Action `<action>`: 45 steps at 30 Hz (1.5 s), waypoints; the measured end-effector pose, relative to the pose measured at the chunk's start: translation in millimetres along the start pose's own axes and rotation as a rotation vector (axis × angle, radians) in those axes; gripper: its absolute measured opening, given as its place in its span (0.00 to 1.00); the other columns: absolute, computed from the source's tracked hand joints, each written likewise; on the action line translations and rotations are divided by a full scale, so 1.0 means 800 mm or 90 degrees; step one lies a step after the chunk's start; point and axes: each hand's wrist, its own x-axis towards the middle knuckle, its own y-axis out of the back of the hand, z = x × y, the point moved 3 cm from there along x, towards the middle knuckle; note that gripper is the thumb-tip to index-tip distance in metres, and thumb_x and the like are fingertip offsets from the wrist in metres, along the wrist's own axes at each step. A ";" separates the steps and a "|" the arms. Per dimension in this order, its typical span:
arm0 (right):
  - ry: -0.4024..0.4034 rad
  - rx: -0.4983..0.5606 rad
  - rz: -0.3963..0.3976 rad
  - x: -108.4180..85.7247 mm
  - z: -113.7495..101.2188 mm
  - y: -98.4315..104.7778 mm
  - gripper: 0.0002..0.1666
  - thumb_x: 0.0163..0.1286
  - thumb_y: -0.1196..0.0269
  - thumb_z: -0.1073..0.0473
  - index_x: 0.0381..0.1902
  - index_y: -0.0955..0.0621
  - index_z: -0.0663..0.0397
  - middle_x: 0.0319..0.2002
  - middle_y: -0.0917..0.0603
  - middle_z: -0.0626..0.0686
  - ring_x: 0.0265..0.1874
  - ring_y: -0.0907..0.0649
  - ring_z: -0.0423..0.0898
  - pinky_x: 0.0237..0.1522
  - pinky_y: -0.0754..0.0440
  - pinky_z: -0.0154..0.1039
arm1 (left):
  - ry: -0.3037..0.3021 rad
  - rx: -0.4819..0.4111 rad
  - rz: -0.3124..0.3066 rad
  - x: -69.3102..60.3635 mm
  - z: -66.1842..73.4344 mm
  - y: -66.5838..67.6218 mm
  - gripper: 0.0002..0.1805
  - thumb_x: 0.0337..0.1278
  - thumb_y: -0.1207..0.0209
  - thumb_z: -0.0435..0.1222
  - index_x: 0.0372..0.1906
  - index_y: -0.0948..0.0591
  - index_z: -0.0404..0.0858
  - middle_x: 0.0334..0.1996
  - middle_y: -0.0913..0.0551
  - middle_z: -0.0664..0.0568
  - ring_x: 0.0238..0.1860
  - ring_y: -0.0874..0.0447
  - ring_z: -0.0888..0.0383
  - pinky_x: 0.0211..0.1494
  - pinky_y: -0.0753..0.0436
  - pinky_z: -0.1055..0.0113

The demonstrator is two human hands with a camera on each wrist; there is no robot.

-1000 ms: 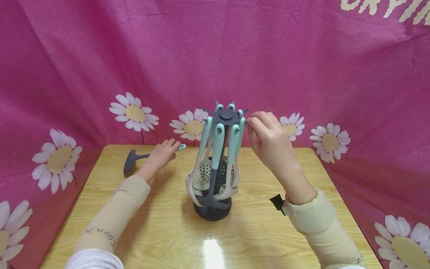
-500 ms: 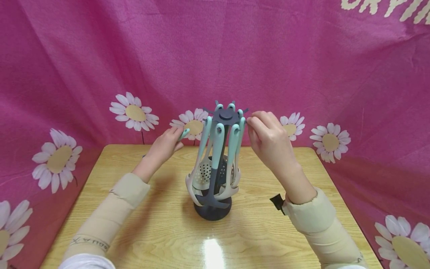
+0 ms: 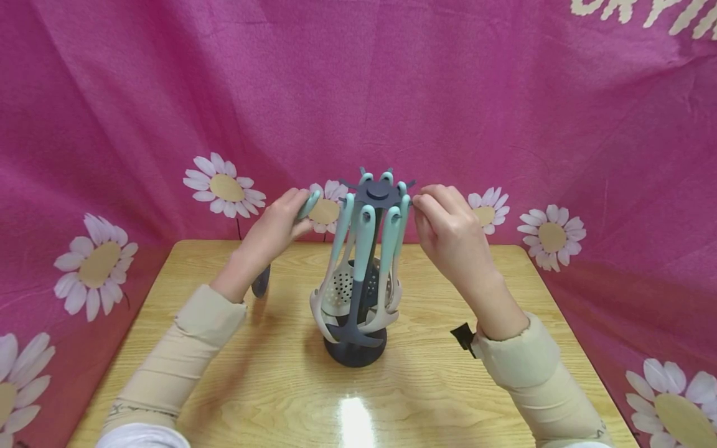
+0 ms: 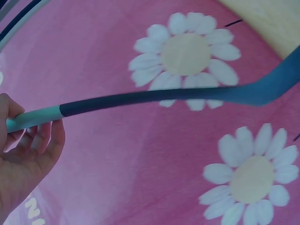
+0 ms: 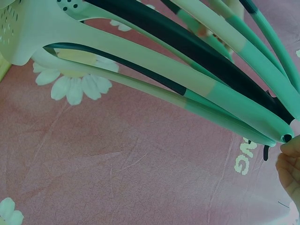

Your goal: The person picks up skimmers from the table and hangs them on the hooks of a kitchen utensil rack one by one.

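Note:
My left hand (image 3: 274, 227) grips the mint handle of a dark spatula (image 4: 150, 96). Its stem bends into a wider end at the right edge of the left wrist view; in the head view the dark tip shows below my wrist. To the right stands a dark utensil stand (image 3: 378, 194) with mint-handled utensils hung around it, among them a pale slotted one (image 3: 338, 289) and a dark one (image 3: 354, 320). My right hand (image 3: 454, 233) pinches a hook at the right of the stand's top. Only its fingertips (image 5: 291, 149) and part of the palm show in the right wrist view.
The stand's round dark base (image 3: 355, 353) rests on a wooden table (image 3: 448, 398). A pink cloth (image 3: 448, 93) with daisies hangs behind and at both sides. A small black piece (image 3: 463, 337) sticks out from the right wrist's cuff.
My left hand has lifted the spatula from the table, raising it up and slightly right towards the stand. The spatula's head has swung down to hang. My right hand stays at the hook.

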 end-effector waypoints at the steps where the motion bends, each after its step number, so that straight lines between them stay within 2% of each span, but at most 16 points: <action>1: 0.000 0.001 0.001 0.000 0.000 0.000 0.05 0.58 0.46 0.74 0.30 0.23 0.69 0.31 0.23 0.59 0.30 0.25 0.54 0.34 0.24 0.41 | 0.000 -0.011 0.003 0.002 0.003 0.003 0.12 0.52 0.46 0.26 0.43 0.29 0.32 0.31 0.32 0.46 0.32 0.30 0.53 0.36 0.25 0.61; 5: 0.001 0.002 0.004 0.000 0.000 0.000 0.04 0.58 0.46 0.74 0.30 0.23 0.68 0.30 0.23 0.59 0.30 0.25 0.54 0.33 0.24 0.41 | -0.004 -0.058 0.019 0.008 0.012 0.012 0.08 0.49 0.50 0.24 0.37 0.30 0.33 0.28 0.34 0.47 0.30 0.31 0.54 0.33 0.28 0.64; 8: 0.001 0.001 0.006 0.000 0.000 0.000 0.04 0.58 0.46 0.74 0.30 0.23 0.68 0.30 0.23 0.59 0.30 0.25 0.54 0.33 0.24 0.42 | -0.006 -0.096 0.027 0.013 0.019 0.017 0.07 0.47 0.50 0.24 0.34 0.30 0.33 0.27 0.33 0.48 0.30 0.28 0.54 0.33 0.26 0.65; 12: -0.001 0.001 0.007 0.000 0.000 0.000 0.04 0.58 0.45 0.74 0.30 0.23 0.68 0.30 0.23 0.59 0.30 0.25 0.54 0.33 0.24 0.42 | -0.002 -0.132 0.025 0.018 0.025 0.022 0.07 0.47 0.50 0.25 0.34 0.30 0.33 0.28 0.31 0.47 0.31 0.25 0.52 0.34 0.23 0.64; 18: -0.002 0.001 0.005 -0.001 0.000 0.000 0.04 0.58 0.46 0.74 0.30 0.23 0.68 0.31 0.23 0.59 0.30 0.25 0.54 0.33 0.24 0.42 | -0.010 -0.156 0.013 0.026 0.037 0.026 0.07 0.49 0.49 0.26 0.36 0.29 0.33 0.29 0.30 0.47 0.33 0.24 0.53 0.33 0.23 0.64; 29: -0.005 -0.003 -0.006 -0.001 0.001 0.000 0.05 0.58 0.46 0.74 0.30 0.22 0.68 0.30 0.23 0.59 0.30 0.25 0.53 0.34 0.24 0.41 | -0.025 -0.162 -0.014 0.033 0.056 0.026 0.07 0.50 0.47 0.26 0.37 0.29 0.33 0.30 0.29 0.47 0.33 0.26 0.54 0.34 0.23 0.64; 45: -0.007 0.000 -0.002 0.000 0.001 0.000 0.05 0.58 0.46 0.74 0.31 0.23 0.68 0.31 0.23 0.59 0.31 0.25 0.53 0.34 0.24 0.42 | -0.046 -0.154 -0.022 0.034 0.062 0.018 0.08 0.52 0.47 0.26 0.39 0.28 0.33 0.31 0.28 0.47 0.32 0.25 0.55 0.35 0.22 0.65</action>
